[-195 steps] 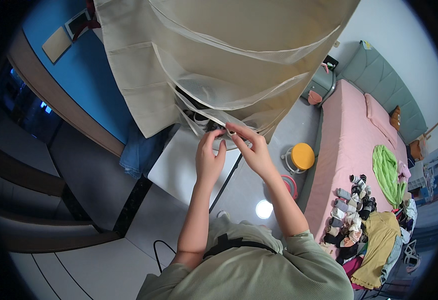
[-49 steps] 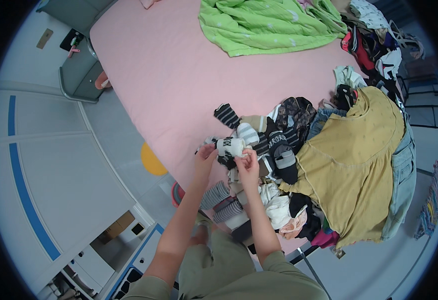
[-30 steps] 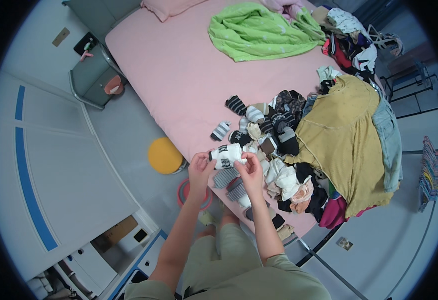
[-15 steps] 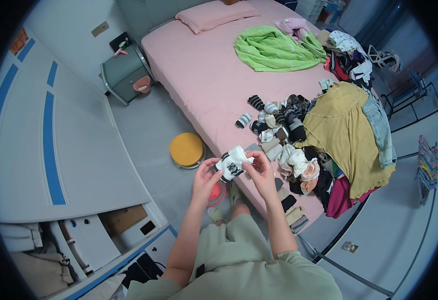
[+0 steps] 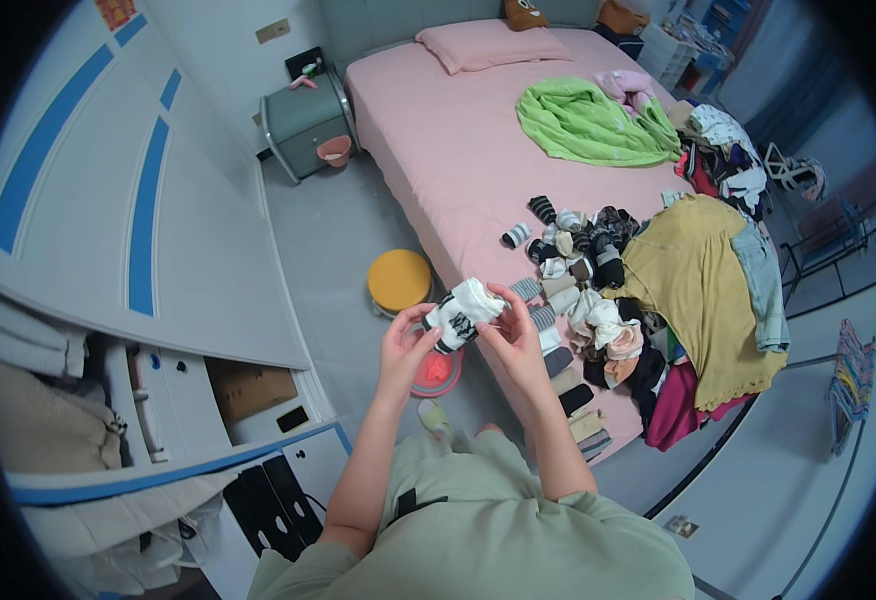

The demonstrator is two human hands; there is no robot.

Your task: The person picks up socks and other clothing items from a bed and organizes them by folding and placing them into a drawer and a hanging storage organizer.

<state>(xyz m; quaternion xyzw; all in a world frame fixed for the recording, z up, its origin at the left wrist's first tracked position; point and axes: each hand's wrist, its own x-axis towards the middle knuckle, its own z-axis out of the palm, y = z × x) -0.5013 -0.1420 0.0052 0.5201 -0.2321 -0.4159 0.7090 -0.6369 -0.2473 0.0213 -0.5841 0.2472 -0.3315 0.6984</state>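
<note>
Between both hands I hold a white sock [image 5: 463,316] with black markings and a dark band, folded into a bundle, in the air by the bed's edge. My left hand [image 5: 408,345] grips its left, dark-banded end with thumb and fingers. On the other side my right hand [image 5: 514,338] pinches the white end. Right of my hands, on the bed, lie folded socks [image 5: 561,295] in a row along the edge. Beyond them is a cluster of rolled socks [image 5: 583,245], striped, white and black. A loose heap of white and peach socks [image 5: 598,325] lies beside them.
A yellow dress [image 5: 693,290] and jeans [image 5: 758,275] cover the right side of the pink bed [image 5: 438,150]. A green blanket [image 5: 593,120] lies farther back. On the floor stand a yellow-topped stool [image 5: 399,281] and a red basin [image 5: 435,372]. An open wardrobe [image 5: 158,400] is at left.
The head view has shifted, so the bed and stool sit farther right and more wardrobe shows. Both hands still hold the sock, which has turned slightly; the right-hand fingers have shifted on it.
</note>
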